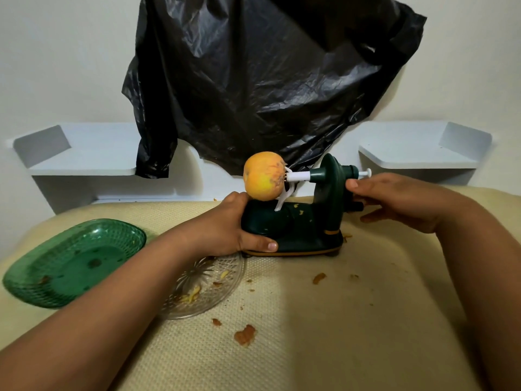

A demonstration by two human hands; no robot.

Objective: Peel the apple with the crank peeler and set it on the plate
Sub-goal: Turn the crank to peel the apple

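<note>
Head view: my left hand (225, 230) clamps dark green plastic crank peeler (296, 224); right hand (394, 201) pinches handle at 3 o'clock. Risk, I judge: yellow-orange apple (263, 174) slipping off prongs.

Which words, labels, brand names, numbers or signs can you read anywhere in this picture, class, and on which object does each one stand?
None can be read.
Crank peeler: dark green body with an orange band, no lettering visible.
Green plate and clear glass plate: moulded patterns only, no text.
Black plastic bag on the wall: plain, no print.
Apple: no sticker showing.
</note>
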